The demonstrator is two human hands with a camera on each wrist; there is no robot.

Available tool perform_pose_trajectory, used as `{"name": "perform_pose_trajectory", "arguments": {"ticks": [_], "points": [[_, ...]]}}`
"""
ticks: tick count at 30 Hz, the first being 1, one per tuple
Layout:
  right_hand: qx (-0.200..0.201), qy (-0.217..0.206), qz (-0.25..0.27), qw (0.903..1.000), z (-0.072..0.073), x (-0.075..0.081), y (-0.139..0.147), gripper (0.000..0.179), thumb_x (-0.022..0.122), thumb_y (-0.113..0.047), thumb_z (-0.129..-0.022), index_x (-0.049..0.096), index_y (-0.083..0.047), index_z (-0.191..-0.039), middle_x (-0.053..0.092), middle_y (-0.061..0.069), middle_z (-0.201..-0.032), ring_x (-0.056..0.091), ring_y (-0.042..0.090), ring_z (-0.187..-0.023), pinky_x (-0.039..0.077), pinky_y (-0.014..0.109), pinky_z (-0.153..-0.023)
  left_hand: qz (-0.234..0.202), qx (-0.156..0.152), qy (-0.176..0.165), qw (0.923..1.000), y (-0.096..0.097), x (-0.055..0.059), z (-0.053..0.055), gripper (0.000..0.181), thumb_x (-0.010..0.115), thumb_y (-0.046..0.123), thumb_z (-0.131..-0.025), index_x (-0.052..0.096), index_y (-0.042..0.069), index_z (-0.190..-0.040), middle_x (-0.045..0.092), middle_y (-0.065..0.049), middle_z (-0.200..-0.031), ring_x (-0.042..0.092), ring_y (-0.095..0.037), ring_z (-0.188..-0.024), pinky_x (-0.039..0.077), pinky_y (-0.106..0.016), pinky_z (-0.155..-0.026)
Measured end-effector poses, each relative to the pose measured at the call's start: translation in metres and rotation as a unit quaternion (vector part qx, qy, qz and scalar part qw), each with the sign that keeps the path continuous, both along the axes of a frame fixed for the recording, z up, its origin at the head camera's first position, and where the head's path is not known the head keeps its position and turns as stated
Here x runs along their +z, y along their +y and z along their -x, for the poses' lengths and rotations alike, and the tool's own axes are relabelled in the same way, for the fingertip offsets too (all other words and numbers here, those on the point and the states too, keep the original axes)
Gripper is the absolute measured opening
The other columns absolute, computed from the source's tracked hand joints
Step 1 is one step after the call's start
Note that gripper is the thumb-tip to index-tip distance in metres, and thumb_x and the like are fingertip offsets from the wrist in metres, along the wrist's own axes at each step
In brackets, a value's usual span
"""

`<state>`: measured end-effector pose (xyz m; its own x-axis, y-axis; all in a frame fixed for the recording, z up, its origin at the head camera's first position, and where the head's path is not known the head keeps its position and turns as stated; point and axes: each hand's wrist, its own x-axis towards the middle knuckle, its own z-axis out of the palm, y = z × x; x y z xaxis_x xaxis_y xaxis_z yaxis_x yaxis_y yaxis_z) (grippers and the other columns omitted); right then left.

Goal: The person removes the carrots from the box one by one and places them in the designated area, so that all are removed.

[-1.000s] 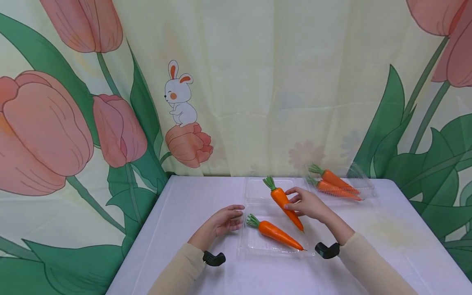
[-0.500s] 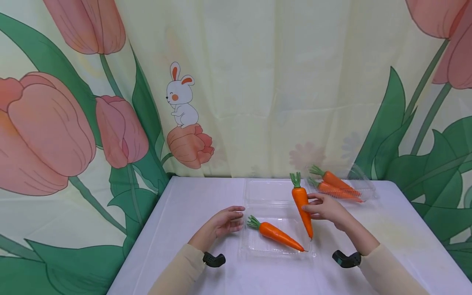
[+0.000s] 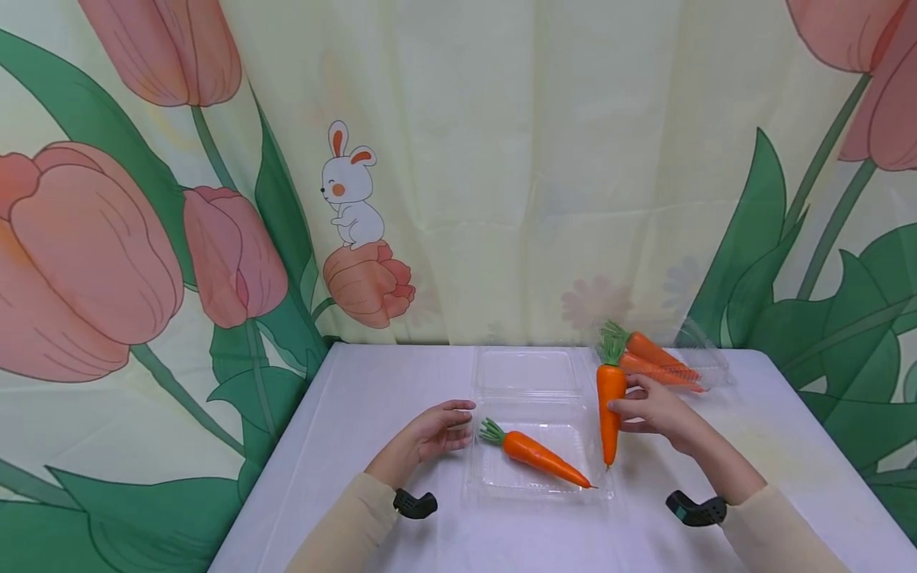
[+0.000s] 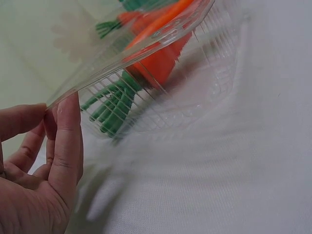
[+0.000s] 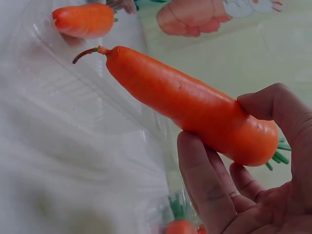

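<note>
My right hand (image 3: 655, 410) holds an orange carrot (image 3: 610, 406) between thumb and fingers, green tops up and tip down, at the right edge of a clear plastic clamshell box (image 3: 494, 481). The right wrist view shows this carrot (image 5: 185, 97) close up, gripped near its leafy end. My left hand (image 3: 437, 434) is at the box's left side; in the left wrist view its thumb and a finger (image 4: 68, 131) pinch the thin rim. Inside the box lies another carrot (image 3: 544, 458), slanting from upper left to lower right. The box's lid (image 3: 526, 370) lies folded back behind it.
A second clear container (image 3: 712, 358) stands at the back right of the white-covered table (image 3: 387, 370), with two carrots (image 3: 655, 354) at it. Behind the table hangs a curtain (image 3: 466, 199) printed with tulips and a rabbit.
My right hand has carried its carrot rightward from over the box to its right edge, and the carrot has turned from slanted to nearly upright. The left hand has stayed put.
</note>
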<state>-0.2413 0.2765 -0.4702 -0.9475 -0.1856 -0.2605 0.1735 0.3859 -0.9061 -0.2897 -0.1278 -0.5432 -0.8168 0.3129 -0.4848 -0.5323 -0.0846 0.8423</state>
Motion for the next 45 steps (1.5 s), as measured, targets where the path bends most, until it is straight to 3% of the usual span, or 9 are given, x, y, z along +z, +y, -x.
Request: {"name": "perform_pose_trajectory", "arguments": {"ticks": [7, 18, 29, 38, 45], "points": [[0.011, -0.010, 0.016, 0.9998, -0.008, -0.007, 0.020, 0.078, 0.068, -0.019, -0.098, 0.013, -0.001, -0.151, 0.059, 0.020, -0.116, 0.069, 0.022, -0.095, 0.061, 0.051, -0.088, -0.001, 0.004, -0.006, 1.0000, -0.001, 0.001, 0.001, 0.032, 0.064, 0.013, -0.101, 0.063, 0.010, -0.133, 0.065, -0.005, -0.100, 0.068, -0.015, -0.076, 0.063, -0.029, -0.075], [0.010, -0.038, -0.018, 0.9991, -0.020, -0.019, 0.048, 0.087, 0.070, -0.020, -0.097, 0.009, 0.003, -0.154, 0.057, 0.021, -0.118, 0.067, 0.021, -0.096, 0.063, 0.045, -0.087, -0.004, 0.007, -0.005, 1.0000, -0.002, 0.001, 0.001, 0.031, 0.065, 0.012, -0.100, 0.063, 0.010, -0.132, 0.064, -0.004, -0.099, 0.068, -0.015, -0.077, 0.063, -0.029, -0.074], [0.014, -0.086, -0.039, 0.9954, -0.027, -0.046, 0.051, 0.085, 0.073, -0.022, -0.095, 0.014, 0.001, -0.152, 0.056, 0.019, -0.118, 0.067, 0.021, -0.093, 0.062, 0.040, -0.087, -0.008, 0.007, -0.013, 0.9999, -0.005, -0.002, 0.000, 0.033, 0.065, 0.012, -0.101, 0.063, 0.010, -0.133, 0.065, -0.004, -0.100, 0.069, -0.015, -0.078, 0.063, -0.030, -0.076], [0.011, -0.095, -0.085, 0.9918, -0.029, -0.054, 0.054, 0.083, 0.074, -0.024, -0.093, 0.020, 0.004, -0.149, 0.057, 0.018, -0.115, 0.063, 0.020, -0.090, 0.063, 0.038, -0.086, -0.007, 0.003, -0.005, 1.0000, -0.005, -0.003, 0.000, 0.032, 0.064, 0.012, -0.101, 0.062, 0.010, -0.133, 0.065, -0.004, -0.099, 0.069, -0.014, -0.077, 0.063, -0.029, -0.075], [0.009, -0.110, -0.106, 0.9882, -0.028, -0.059, 0.058, 0.083, 0.074, -0.030, -0.093, 0.023, 0.008, -0.148, 0.053, 0.029, -0.122, 0.061, 0.022, -0.092, 0.062, 0.039, -0.086, -0.009, 0.001, -0.007, 0.9999, -0.004, 0.000, 0.000, 0.032, 0.064, 0.012, -0.100, 0.062, 0.010, -0.133, 0.065, -0.004, -0.098, 0.069, -0.014, -0.076, 0.063, -0.029, -0.074]]}}
